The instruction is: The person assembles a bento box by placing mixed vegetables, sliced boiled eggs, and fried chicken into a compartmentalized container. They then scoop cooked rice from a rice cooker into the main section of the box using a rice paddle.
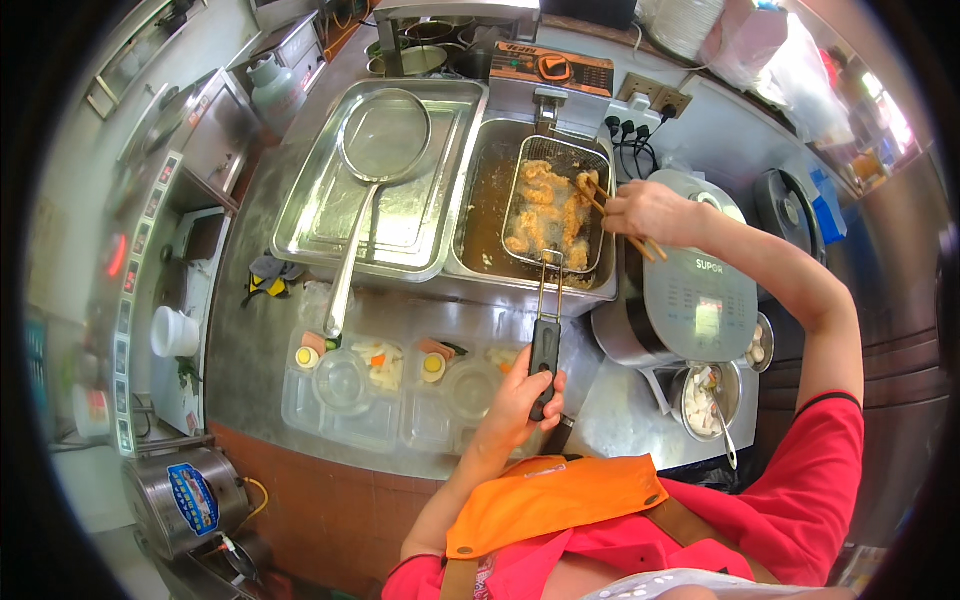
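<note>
My left hand is closed around the black handle of a wire fryer basket. The basket is over the oil of an electric deep fryer and holds several golden fried pieces. Wooden chopsticks are held in my right hand, their tips at a fried piece by the basket's right side. How deep the basket sits in the oil I cannot tell. Left of the fryer, a round skimmer lies across a steel tray, its handle reaching over the front edge.
Clear plastic meal trays with egg halves and vegetables stand in front of the fryer. A Supor cooker is at the right, beside a steel pot with white chunks and a spoon. Plugs and cables sit behind.
</note>
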### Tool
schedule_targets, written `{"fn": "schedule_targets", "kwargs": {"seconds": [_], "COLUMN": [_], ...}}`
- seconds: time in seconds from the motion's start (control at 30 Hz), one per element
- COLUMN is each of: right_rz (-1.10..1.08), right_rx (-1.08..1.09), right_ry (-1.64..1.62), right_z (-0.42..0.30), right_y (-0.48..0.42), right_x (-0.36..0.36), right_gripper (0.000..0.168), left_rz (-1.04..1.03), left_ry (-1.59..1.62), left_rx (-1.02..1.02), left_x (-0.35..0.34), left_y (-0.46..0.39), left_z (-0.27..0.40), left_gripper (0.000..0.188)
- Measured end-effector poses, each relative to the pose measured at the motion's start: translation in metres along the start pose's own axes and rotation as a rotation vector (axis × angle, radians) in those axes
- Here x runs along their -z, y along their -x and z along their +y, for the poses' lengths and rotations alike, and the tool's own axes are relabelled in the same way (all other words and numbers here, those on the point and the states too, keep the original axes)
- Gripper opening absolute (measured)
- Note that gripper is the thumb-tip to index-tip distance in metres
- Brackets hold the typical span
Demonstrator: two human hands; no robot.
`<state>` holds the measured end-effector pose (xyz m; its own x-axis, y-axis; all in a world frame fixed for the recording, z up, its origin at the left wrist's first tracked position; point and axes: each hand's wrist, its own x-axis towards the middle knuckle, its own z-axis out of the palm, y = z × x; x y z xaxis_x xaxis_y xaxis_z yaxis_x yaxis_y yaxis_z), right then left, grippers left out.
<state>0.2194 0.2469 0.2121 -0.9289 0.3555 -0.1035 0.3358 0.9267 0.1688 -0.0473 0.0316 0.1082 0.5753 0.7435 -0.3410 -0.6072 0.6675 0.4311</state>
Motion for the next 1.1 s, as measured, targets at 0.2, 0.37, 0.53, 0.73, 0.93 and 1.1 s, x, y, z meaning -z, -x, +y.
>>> {"fn": "schedule_targets", "kwargs": {"seconds": [0.2, 0.37, 0.53, 0.73, 0.93, 1.1], "right_rz": [0.364, 0.237, 0.095, 0.271, 0.485, 0.599], "right_rx": [-0.582, -0.789, -0.63, -0.62, -0.834, -0.88], "right_ry": [-0.709, -1.057, -0.979, -0.947, -1.131, -1.135], "right_z": [0.0, -0.005, -0.024, -0.012, 0.024, 0.031], "right_y": [-0.004, 0.003, -0.012, -0.04, -0.032, -0.046], "right_x": [0.034, 0.046, 0.015, 0.0, 0.021, 0.015], "right_gripper": [0.02, 0.027, 0.023, 0.027, 0.031, 0.028], "left_rz": [0.014, 0.018, 0.018, -0.012, -0.014, -0.001], "left_ry": [0.047, 0.049, 0.027, 0.014, -0.066, -0.139], "left_rx": [0.016, -0.02, -0.004, -0.024, -0.036, -0.065], "left_x": [0.0, 0.001, 0.002, 0.006, 0.013, 0.014], "left_y": [-0.002, -0.005, -0.008, -0.008, -0.012, -0.013], "left_z": [-0.004, -0.009, -0.011, -0.012, -0.017, -0.021], "left_gripper": [0.031, 0.033, 0.031, 0.035, 0.041, 0.043]}}
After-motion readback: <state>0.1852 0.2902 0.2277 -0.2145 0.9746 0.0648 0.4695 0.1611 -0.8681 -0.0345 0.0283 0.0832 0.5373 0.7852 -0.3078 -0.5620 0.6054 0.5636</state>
